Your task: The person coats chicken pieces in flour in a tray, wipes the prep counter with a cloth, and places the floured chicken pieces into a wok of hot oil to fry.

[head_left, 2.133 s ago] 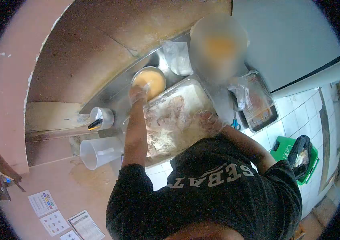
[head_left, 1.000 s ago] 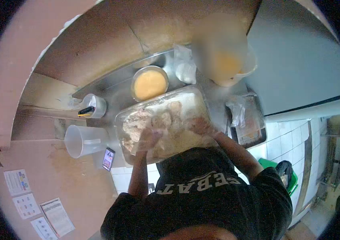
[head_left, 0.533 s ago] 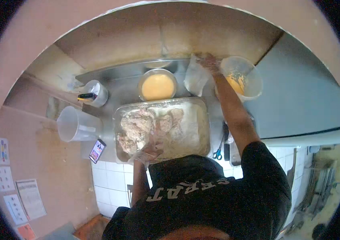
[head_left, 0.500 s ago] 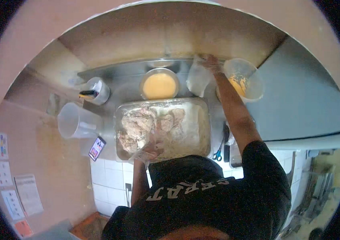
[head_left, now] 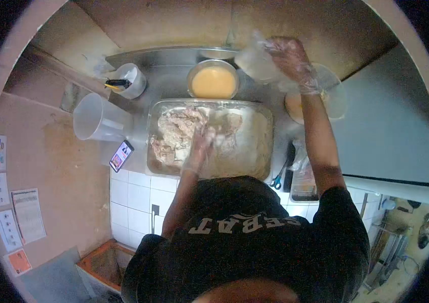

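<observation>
My right hand [head_left: 291, 58], in a clear plastic glove, grips a translucent plastic container [head_left: 256, 63] by its upper end. It is tilted above the counter, to the right of a metal bowl [head_left: 191, 91] of pale orange batter [head_left: 214, 83]. My left hand [head_left: 202, 146], also gloved and dusted white, is over the big metal tray [head_left: 270, 151], its blurred fingers stretched toward the floured meat pieces [head_left: 176, 129]. White flour [head_left: 250, 126] covers much of the tray. Whether the left fingers touch a piece is hard to make out.
At left stand a clear jug [head_left: 90, 121], a tub with utensils [head_left: 134, 83] and a phone [head_left: 121, 155]. Behind my right forearm is a batter-smeared tub [head_left: 333, 93]. Scissors [head_left: 276, 182] and a small metal pan [head_left: 304, 193] lie right of the tray.
My right hand has raised the translucent container off the counter and tilted it. My left hand has moved from the tray's near edge farther in over the flour. The camera view has shifted.
</observation>
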Available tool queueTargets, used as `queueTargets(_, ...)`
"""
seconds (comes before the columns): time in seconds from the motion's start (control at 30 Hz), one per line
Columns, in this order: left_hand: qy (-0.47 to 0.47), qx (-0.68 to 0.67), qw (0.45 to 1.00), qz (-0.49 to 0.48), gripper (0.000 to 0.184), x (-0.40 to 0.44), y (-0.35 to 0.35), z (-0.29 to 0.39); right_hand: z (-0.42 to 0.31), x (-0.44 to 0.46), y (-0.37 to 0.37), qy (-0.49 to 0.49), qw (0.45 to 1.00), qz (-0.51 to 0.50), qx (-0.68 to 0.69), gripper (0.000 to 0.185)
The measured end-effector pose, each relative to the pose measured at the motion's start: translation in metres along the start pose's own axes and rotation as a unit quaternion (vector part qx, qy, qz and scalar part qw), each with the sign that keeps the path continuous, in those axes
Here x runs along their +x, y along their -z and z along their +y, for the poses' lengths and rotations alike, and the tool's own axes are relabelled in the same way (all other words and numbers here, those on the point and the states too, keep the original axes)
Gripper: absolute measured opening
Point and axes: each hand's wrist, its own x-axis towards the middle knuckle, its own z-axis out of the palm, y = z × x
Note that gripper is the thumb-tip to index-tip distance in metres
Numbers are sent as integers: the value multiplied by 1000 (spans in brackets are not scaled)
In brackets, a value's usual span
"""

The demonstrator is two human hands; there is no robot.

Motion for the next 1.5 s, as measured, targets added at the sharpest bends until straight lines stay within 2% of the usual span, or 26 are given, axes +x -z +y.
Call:
queueTargets(0.03, -17, -91, 995, 27, 74, -2, -16, 6, -13, 10, -17, -14, 1000, -23, -9, 22)
queueTargets(0.07, -38, -179, 982, 51, 77, -4, -33, 13, -29, 23, -52, -112, 940, -18, -322, 21)
queueTargets(0.1, -39, -173, 983, 49, 77, -2, -36, 13, -20, 27, -67, -121, 947, -13, -298, 18)
queueTargets(0.13, -52, -235, 970, -19, 75, 0, -36, 13, -10, 30, -82, -129, 953, -8, -275, 16)
queueTargets(0.17, -64, -294, 950, -88, 73, 2, -34, 14, 12, 28, -88, -36, 996, -9, 87, 13)
queueTargets(0.2, -124, -324, 920, -184, 74, 6, -24, 6, 11, 31, -113, 21, 971, -7, -237, 14)
queueTargets(0.23, -120, -319, 922, -182, 74, 5, -13, 3, 9, 30, -139, 72, 841, -1, -536, 16)
queueTargets(0.27, -118, -361, 911, -159, 77, 3, 0, 3, 17, 29, -153, 72, 844, 5, -532, 16)
queueTargets(0.33, -90, -493, 837, -219, 80, -18, 16, 17, 34, 24, -175, 28, 810, -81, -581, 22)
queueTargets(0.37, -71, -553, 793, -247, 82, -29, 24, 25, 42, 22, -182, 24, 815, -77, -574, 22)
queueTargets(0.4, -142, -426, 886, -112, 79, -47, 25, 37, 48, 21, -188, -16, 836, -97, -539, 24)
queueTargets(0.43, -208, -279, 937, 27, 76, -61, 26, 49, 54, 21, -193, -54, 854, -120, -503, 26)
queueTargets(0.47, -209, -276, 937, 35, 76, -72, 28, 58, 67, 20, -194, -47, 866, -116, -484, 26)
queueTargets(0.53, -297, -125, 926, 196, 78, -92, 30, 75, 80, 20, -200, -96, 873, -118, -463, 27)
queueTargets(0.57, -296, -120, 925, 204, 78, -102, 31, 86, 87, 18, -204, -146, 874, -118, -448, 28)
queueTargets(0.63, -239, -49, 909, 338, 77, -116, 38, 112, 129, 18, -193, -146, 881, -114, -435, 30)
queueTargets(0.67, -240, -46, 909, 339, 77, -120, 66, 119, 149, 18, -183, -141, 885, -107, -431, 33)
queueTargets(0.73, -196, 184, 836, 478, 70, -126, 127, 119, 176, 14, -166, -173, 890, -112, -406, 34)
queueTargets(0.77, -196, 186, 836, 478, 70, -128, 113, 124, 184, 12, -161, -206, 892, -120, -384, 35)
queueTargets(0.83, -301, 369, 754, 451, 65, -133, 65, 143, 193, 6, -151, -215, 894, -135, -369, 34)
queueTargets(1.03, -367, 508, 670, 398, 70, -136, 40, 163, 186, 3, -146, -196, 912, -142, -333, 31)
queueTargets(1.23, -349, 606, 604, 381, 65, -135, 11, 183, 196, 14, -145, -186, 888, -130, -399, 30)
queueTargets(1.3, -334, 608, 606, 390, 65, -136, 7, 187, 194, 16, -147, -186, 879, -128, -420, 29)
queueTargets(1.37, -316, 609, 609, 399, 66, -138, -1, 190, 185, 12, -148, -239, 867, -130, -418, 30)
queueTargets(1.43, -375, 587, 626, 350, 54, -142, -7, 192, 184, 6, -142, -239, 876, -131, -399, 32)
queueTargets(1.5, -361, 590, 631, 350, 53, -143, -9, 197, 175, -1, -138, -243, 883, -131, -379, 34)
